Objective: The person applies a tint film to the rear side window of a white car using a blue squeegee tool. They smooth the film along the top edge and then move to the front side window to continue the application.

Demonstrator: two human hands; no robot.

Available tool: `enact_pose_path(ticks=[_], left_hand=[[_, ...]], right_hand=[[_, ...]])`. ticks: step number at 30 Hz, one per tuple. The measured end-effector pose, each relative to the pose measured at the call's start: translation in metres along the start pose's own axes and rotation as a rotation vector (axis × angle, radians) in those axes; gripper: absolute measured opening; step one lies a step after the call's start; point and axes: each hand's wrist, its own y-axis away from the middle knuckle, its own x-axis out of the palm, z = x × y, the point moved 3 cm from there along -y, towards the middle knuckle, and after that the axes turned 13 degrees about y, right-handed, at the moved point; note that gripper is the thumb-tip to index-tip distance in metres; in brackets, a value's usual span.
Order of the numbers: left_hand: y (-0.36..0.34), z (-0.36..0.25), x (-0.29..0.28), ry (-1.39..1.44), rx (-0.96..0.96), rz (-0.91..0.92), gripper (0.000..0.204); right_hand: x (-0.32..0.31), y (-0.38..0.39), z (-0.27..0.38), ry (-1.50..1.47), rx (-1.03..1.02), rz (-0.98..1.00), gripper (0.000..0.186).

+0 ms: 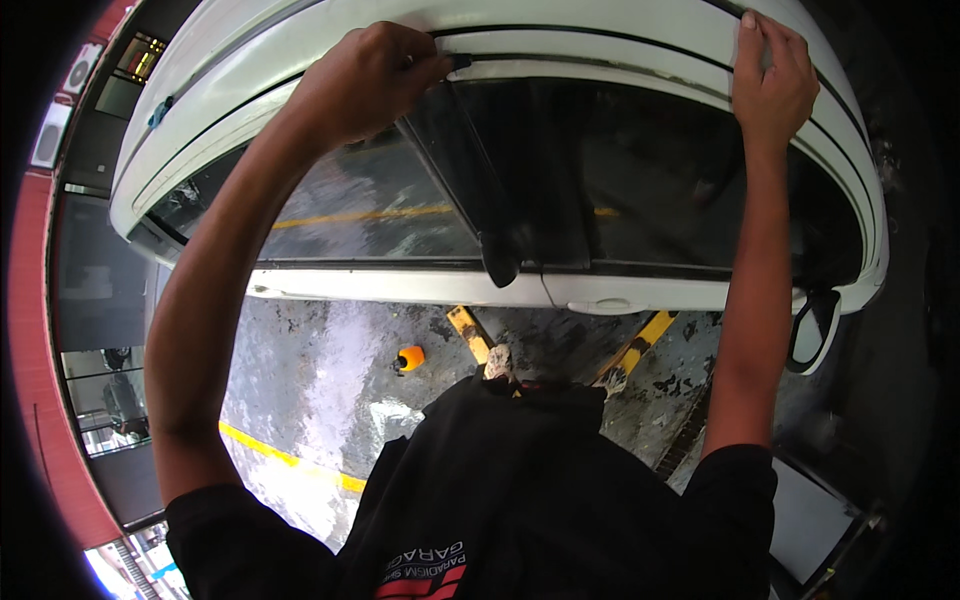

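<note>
Apparently working along the roof (600, 15), the left hand (375, 85) is pinching a dark piece (461, 61), the right hand (776, 88) resting uncurled, likely needing steadiness next.

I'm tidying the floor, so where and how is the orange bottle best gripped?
Grip the orange bottle around its broad body, probably from the person's left: its black top looks narrower, and a yellow bar lies on the right.

small dark-blue piece (460, 61) at white car's roof edge (600, 47)
</note>
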Motion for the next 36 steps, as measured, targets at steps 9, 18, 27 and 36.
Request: enact_pose_path(ticks=[9, 18, 27, 36], left_hand=[[0.015, -0.017, -0.007, -0.282, 0.036, -0.163, 0.028], [-0.001, -0.006, -0.005, -0.144, -0.104, -0.044, 0.032], [0.002, -0.026, -0.001, -0.381, 0.042, -0.102, 0.024], [-0.016, -0.025, 0.013, -0.095, 0.015, -0.090, 0.033]], right_hand=[[0.004, -0.006, -0.002, -0.007, -0.029, -0.012, 0.022], [-0.022, -0.015, 0.028, -0.043, 0.079, 0.100, 0.016], [-0.024, -0.015, 0.036, 0.017, 0.069, 0.034, 0.012], [0.008, -0.004, -0.007, 0.067, 0.005, -0.008, 0.022]])
